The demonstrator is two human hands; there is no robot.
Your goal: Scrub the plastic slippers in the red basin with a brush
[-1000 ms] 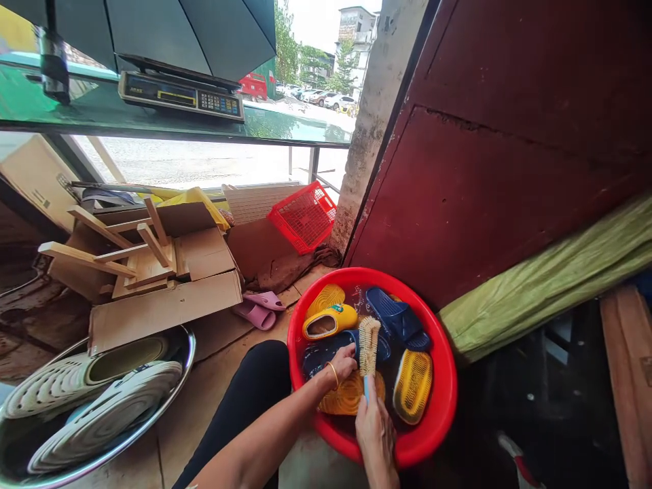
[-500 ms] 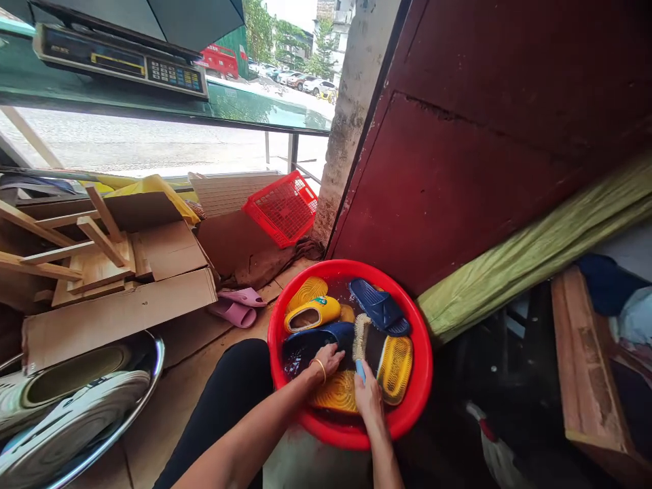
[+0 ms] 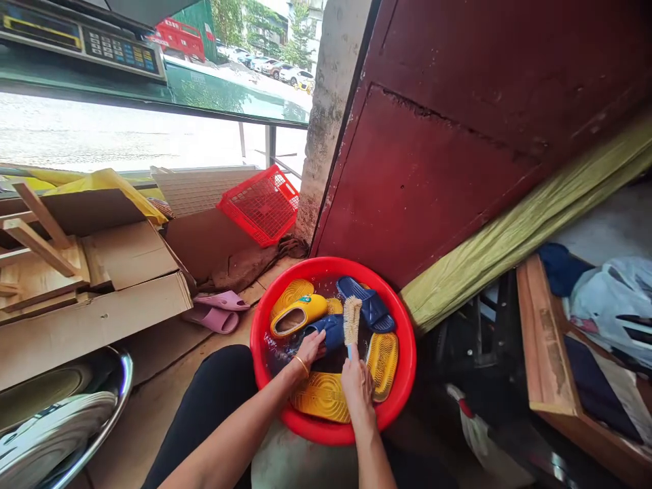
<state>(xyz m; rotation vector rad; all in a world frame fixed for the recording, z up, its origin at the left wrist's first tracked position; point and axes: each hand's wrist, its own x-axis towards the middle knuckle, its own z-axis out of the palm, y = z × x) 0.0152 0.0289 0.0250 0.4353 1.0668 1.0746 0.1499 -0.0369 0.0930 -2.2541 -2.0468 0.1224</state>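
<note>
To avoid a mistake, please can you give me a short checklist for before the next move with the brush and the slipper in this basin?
1. Left hand holds the navy slipper: ok.
2. Right hand grips the brush by its blue handle: ok.
3. Bristles touching the slipper: cannot tell.
4. Water in the red basin covers the slipper's lower part: ok.
5. Basin sits steady: cannot tell, its base is hidden.

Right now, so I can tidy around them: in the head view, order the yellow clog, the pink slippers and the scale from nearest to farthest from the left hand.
From the left hand:
1. Yellow clog: just beyond the hand, in the red tub.
2. Pink slippers: on the floor, left of the tub.
3. Scale: far off, at upper left.
</note>
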